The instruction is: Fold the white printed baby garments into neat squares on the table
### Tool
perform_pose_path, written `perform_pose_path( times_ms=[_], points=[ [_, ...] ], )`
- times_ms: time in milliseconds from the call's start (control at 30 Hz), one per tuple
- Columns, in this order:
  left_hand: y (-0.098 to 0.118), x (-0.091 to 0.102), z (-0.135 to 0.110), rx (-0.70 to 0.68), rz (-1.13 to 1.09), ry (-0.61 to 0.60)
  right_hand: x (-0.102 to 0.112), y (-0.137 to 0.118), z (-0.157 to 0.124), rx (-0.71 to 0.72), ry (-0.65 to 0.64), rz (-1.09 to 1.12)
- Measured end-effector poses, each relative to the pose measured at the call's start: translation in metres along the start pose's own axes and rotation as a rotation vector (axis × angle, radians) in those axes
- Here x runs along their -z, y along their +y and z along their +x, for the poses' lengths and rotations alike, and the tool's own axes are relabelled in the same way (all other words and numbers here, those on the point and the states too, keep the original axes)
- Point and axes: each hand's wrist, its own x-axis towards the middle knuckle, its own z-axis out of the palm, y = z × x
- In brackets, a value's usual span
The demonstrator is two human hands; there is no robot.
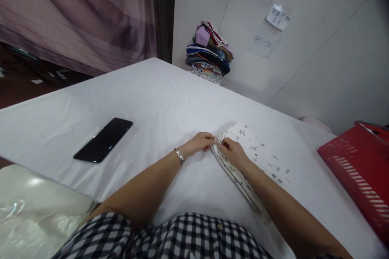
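A white garment with small dark prints (258,153) lies folded on the white-covered table (158,101), in front of me. My left hand (199,142) pinches its near-left corner, fingers closed on the cloth. My right hand (232,151) rests on the same folded edge and grips it too. The two hands meet at that corner. A silver bracelet sits on my left wrist.
A black phone (103,139) lies on the table to the left. A stack of folded clothes (209,54) stands at the far edge by the wall. A red plastic basket (361,170) sits at the right. A clear plastic bag (33,210) is at the near left.
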Motion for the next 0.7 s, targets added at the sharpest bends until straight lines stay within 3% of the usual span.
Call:
perform_pose_path(
  times_ms=[233, 500, 700],
  points=[
    [-0.002, 0.0, 0.001, -0.014, 0.019, 0.015, -0.003, -0.002, 0.0, -0.018, 0.033, -0.056],
    [0.0, -0.002, 0.0, 0.008, 0.011, 0.038, 0.002, 0.008, -0.004, 0.029, 0.031, 0.148],
    [-0.003, -0.003, 0.002, 0.01, -0.007, 0.047, 0.004, -0.006, -0.003, 0.072, -0.001, -0.046]
  ],
)
